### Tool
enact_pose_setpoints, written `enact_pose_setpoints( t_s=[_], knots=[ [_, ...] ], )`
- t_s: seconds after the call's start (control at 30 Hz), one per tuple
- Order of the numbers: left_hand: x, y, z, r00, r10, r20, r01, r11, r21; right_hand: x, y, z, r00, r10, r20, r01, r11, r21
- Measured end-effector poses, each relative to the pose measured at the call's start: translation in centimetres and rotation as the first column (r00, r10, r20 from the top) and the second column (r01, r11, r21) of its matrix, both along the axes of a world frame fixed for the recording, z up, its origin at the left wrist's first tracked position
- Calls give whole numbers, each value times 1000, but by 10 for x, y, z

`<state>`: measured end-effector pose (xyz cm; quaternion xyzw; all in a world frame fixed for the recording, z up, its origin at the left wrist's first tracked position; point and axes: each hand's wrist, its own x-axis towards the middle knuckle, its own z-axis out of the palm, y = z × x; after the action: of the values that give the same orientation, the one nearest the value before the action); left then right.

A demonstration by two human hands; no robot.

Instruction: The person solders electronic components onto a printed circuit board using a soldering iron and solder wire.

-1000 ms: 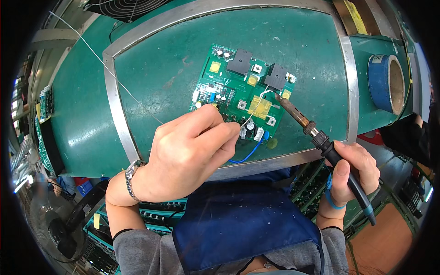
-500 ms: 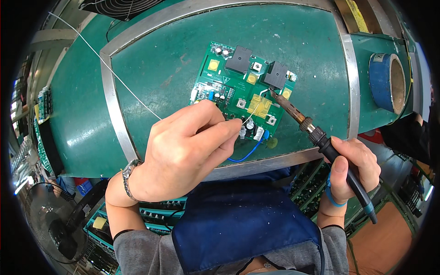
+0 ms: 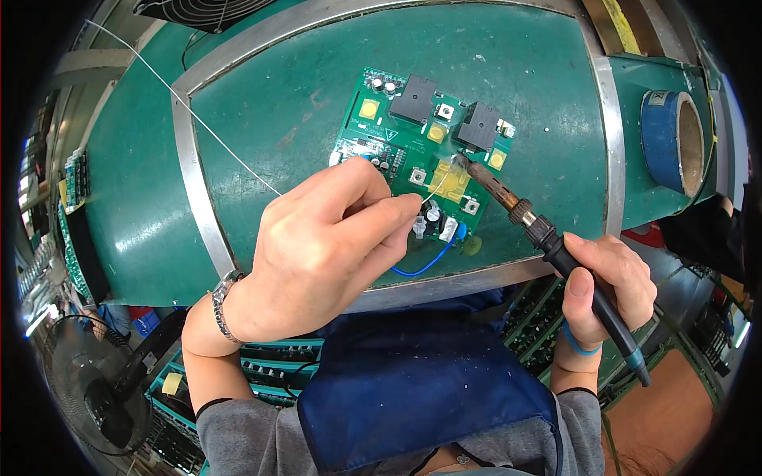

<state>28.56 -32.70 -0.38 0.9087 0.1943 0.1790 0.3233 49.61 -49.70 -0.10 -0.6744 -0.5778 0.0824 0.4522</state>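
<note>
A green circuit board (image 3: 386,131) lies on the bench, carrying two black box-shaped components, yellow tape squares and a blue wire (image 3: 432,264). My left hand (image 3: 317,250) is closed in a pinch on thin solder wire (image 3: 214,136), which runs in from the upper left. Its short free end reaches over the yellow tape toward the board's middle right. In my right hand (image 3: 607,285) is a soldering iron (image 3: 548,238), gripped by its black handle. The iron's tip is at the board just below the right black component, close to the solder's end, with a faint wisp of smoke there.
The green bench top (image 3: 270,87) has a metal edging strip (image 3: 202,190). A blue roll with a tan core (image 3: 671,143) stands at the right. A fan (image 3: 95,389) is at lower left, and a black grille (image 3: 202,12) at the top. Racks of boards sit below the bench edge.
The soldering iron's tip has shifted slightly left toward the solder's end, and smoke now shows there. The board has moved a little upward. Both hands keep their holds.
</note>
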Motion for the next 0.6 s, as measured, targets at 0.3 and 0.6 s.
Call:
enact_pose_setpoints(
  t_s=[0.3,0.6],
  knots=[
    [1,1,1,999,6,-32,-6,1000,2,0,1,0,1000,15,1,-15,1000,-3],
    [0,0,8,994,73,-77,-71,997,37,2,-1,3,999,31,-7,-31,999,32]
  ],
)
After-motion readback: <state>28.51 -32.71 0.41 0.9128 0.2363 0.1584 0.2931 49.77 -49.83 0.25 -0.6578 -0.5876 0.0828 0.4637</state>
